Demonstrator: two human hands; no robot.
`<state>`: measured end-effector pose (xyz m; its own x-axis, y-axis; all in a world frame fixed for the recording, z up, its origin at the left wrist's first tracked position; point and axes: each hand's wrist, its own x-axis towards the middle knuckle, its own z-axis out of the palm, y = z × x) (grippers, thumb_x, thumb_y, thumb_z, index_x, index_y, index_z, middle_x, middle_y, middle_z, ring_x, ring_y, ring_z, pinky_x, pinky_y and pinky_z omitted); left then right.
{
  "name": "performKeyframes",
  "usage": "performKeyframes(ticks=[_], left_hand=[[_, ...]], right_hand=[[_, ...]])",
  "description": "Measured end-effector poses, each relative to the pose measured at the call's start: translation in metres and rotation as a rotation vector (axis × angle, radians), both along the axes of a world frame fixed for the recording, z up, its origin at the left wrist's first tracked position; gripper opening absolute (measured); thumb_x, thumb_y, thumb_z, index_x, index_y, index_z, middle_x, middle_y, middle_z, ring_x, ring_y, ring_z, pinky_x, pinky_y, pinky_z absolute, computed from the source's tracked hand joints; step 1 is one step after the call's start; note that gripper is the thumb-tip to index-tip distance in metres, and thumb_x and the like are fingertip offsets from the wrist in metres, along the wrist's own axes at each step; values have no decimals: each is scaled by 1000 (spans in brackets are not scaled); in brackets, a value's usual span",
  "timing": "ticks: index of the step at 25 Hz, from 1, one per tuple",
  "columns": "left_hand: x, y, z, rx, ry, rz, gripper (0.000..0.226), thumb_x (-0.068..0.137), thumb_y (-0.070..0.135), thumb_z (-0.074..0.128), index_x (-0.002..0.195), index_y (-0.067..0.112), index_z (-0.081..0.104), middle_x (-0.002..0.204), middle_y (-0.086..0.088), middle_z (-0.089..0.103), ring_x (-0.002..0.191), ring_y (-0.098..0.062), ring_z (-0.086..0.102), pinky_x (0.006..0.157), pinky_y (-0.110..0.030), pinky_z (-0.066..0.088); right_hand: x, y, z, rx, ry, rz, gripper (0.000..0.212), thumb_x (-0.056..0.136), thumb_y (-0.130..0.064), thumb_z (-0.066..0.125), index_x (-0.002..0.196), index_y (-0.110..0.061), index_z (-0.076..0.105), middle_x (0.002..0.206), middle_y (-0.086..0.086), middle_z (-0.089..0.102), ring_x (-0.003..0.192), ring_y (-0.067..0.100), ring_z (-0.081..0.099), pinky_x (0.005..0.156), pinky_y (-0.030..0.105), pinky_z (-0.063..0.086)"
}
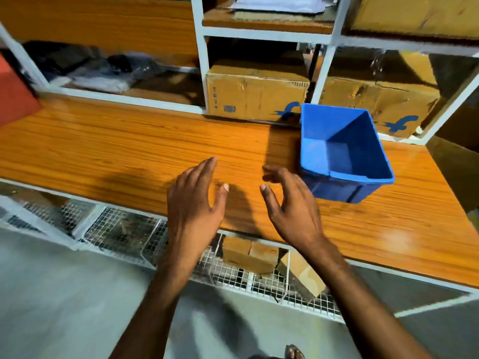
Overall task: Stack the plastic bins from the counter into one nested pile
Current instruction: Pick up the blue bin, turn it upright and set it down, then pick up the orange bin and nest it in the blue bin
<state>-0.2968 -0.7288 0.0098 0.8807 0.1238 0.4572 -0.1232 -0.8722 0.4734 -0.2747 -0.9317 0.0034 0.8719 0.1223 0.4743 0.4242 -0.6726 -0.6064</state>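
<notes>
One blue plastic bin (pixel 344 151) stands upright on the orange wooden counter (pixel 129 146), right of centre, with nothing inside that I can see. My left hand (pixel 194 203) hovers over the counter's front edge, fingers apart and holding nothing. My right hand (pixel 293 206) is open too, its fingertips close to the bin's near left corner but apart from it. No other bin shows in view.
Cardboard boxes (pixel 256 97) fill the white shelf cubbies behind the bin. Dark bagged items (pixel 98 71) lie in the left cubby. A red object (pixel 15 97) sits at the far left. Wire-mesh racks (pixel 124 231) with small boxes run under the counter.
</notes>
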Motion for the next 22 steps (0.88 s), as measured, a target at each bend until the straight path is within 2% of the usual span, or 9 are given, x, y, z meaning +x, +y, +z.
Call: performKeyframes(ticks=[3,6,11,13,16,17,20,22], left_hand=[[-39,87,-4,149,-136,-1,55,99,37,58,150,18,48,150,-1,55,136,-24,51,107,-46,42],[-61,162,-4,203,-99,90,57,98,38,59,150,17,49,150,-1,55,137,-24,51,105,-45,41],[-65,262,-1,246,-16,219,55,97,43,56,147,18,53,148,-3,57,136,-27,53,105,-48,43],[-57,295,-4,164,56,288,57,96,46,55,147,20,51,149,-3,56,135,-25,54,104,-47,46],[-36,345,-11,-195,175,359,60,94,54,58,148,31,47,152,5,52,137,-18,52,106,-42,48],[-28,363,-13,-248,176,380,61,93,56,59,148,33,46,152,7,52,137,-16,52,105,-40,48],[-10,419,-9,-141,127,453,63,94,57,57,151,33,43,152,8,52,136,-16,52,105,-38,49],[-4,452,-3,-131,121,530,63,96,56,55,153,32,41,156,8,47,140,-14,46,110,-35,41]], right_hand=[[-23,89,-15,6,38,68,32,103,-33,59,135,-29,57,118,-14,70,113,12,62,93,39,51],[-31,167,-19,19,79,152,33,103,-38,59,135,-28,57,120,-13,69,115,12,62,90,41,54],[-14,272,-8,-80,62,226,39,104,-43,57,139,-27,56,126,-9,69,117,14,59,94,41,50],[0,311,-11,-5,135,280,41,103,-46,58,140,-30,55,128,-10,69,116,10,62,94,41,53],[29,371,-17,176,292,386,41,100,-47,63,139,-36,55,122,-17,70,112,-3,64,90,37,58],[41,393,-19,228,331,428,40,99,-45,65,137,-37,56,119,-17,70,111,-3,65,89,37,59],[77,460,-17,285,380,529,37,97,-42,67,133,-38,58,114,-17,70,107,-1,67,87,35,61],[95,505,-16,275,381,602,36,98,-41,66,132,-38,59,113,-19,70,107,-1,67,88,35,61]])
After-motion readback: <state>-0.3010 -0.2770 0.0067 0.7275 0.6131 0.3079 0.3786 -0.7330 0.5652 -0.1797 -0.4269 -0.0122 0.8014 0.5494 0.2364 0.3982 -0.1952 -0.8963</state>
